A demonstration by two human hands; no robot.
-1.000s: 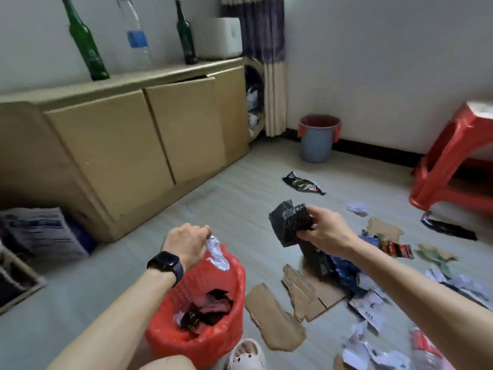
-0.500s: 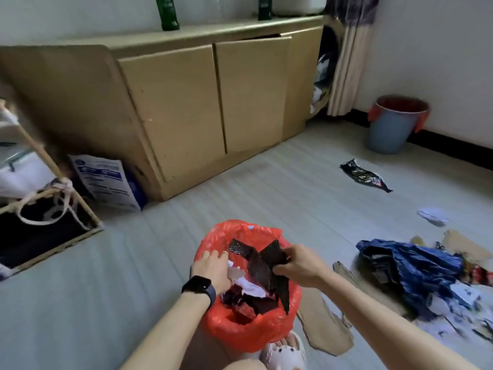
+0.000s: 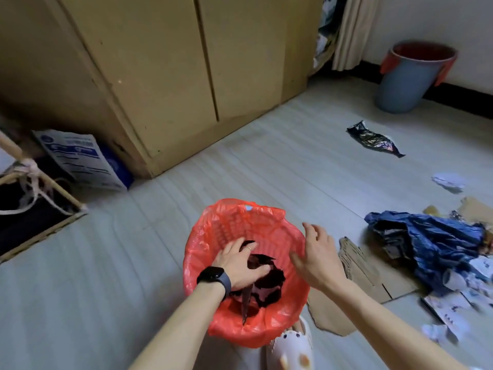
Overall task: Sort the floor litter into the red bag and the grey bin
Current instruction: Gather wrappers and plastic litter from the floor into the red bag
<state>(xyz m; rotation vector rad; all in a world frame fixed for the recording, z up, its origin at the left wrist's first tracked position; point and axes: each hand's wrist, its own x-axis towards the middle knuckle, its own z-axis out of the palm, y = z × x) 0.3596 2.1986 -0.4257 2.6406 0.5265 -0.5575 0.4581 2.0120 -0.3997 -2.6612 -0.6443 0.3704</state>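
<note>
Over the red bag [image 3: 226,217], my right grip [image 3: 317,260] has released the black wrapper [image 3: 269,280], now spread and empty, left grip [image 3: 240,265] flat, pressing it down

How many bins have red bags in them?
2. One close in front holds the red bag; the grey bin stands beside the curtain. Others may be hidden.

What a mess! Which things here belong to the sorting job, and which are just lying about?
Job: red bag, grey bin, black wrapper, blue plastic bag, cardboard, crumpled paper.
Just there: cabinet, printed sack, curtain.
</note>
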